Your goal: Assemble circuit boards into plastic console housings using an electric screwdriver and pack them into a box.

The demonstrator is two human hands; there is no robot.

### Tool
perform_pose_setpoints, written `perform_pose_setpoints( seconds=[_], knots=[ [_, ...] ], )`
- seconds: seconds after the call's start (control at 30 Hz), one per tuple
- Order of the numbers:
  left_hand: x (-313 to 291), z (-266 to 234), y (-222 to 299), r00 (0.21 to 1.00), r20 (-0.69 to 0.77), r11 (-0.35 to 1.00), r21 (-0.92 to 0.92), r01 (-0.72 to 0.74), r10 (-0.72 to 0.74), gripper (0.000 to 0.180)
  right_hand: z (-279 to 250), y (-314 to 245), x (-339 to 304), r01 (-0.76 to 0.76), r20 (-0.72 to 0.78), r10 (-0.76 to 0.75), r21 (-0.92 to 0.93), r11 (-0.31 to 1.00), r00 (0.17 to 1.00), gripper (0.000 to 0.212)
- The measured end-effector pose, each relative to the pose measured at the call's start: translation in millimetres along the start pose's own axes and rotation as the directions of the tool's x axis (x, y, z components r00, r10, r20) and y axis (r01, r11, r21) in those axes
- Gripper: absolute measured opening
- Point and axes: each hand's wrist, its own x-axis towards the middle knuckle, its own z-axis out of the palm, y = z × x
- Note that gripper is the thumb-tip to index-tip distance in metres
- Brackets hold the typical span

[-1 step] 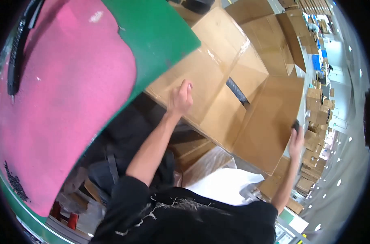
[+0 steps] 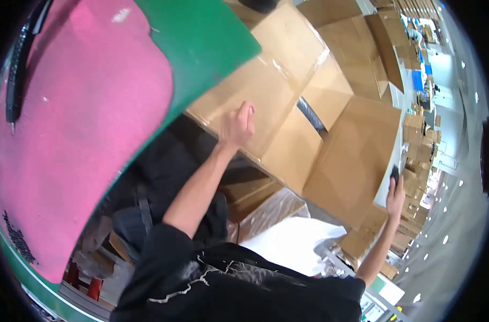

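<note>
See an open carton (image 2: 282, 119) in front of the torso, dark strip (image 2: 311, 115) inside. Over its left flap, find the left hand (image 2: 237, 125), fingers curled inward; cannot tell whether gripping cardboard. By the right flap, find the right hand (image 2: 395, 199), fingers closed around a small black object (image 2: 394, 174). Could drop it outside through a slack one-handed hold. Could scrape the green tabletop (image 2: 207, 48) through tugging the carton leftward.
</note>
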Motion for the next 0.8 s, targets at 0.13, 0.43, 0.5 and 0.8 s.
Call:
perform_pose_setpoints(
  seconds=[0.13, 0.43, 0.5, 0.8],
  knots=[
    [-4.9, 8.0, -38.0, 0.977, 0.192, 0.940, 0.307, -0.146, 0.089, 0.008, 60.4, 91.4, -61.2, -0.183, -0.039, 0.188, 0.120, 0.976, 0.981, 0.038],
    [-35.9, 20.7, -135.6, 0.920, 0.321, 0.887, 0.321, -0.331, 0.227, 0.007, 379.7, -32.4, 100.1, -0.207, -0.020, 0.223, 0.299, 0.932, 0.975, 0.034],
    [-60.4, 30.2, -184.5, 0.928, 0.291, 0.880, 0.344, -0.327, 0.232, 0.006, 446.9, -90.8, 162.5, -0.011, -0.184, 0.144, 0.577, 0.817, 0.972, 0.033],
    [-53.7, 86.3, -293.7, 0.918, 0.237, 0.849, 0.360, -0.387, 0.319, 0.007, 563.1, -230.6, 396.2, 0.153, -0.580, 0.437, 0.703, 0.694, 0.687, 0.031]
  ],
)
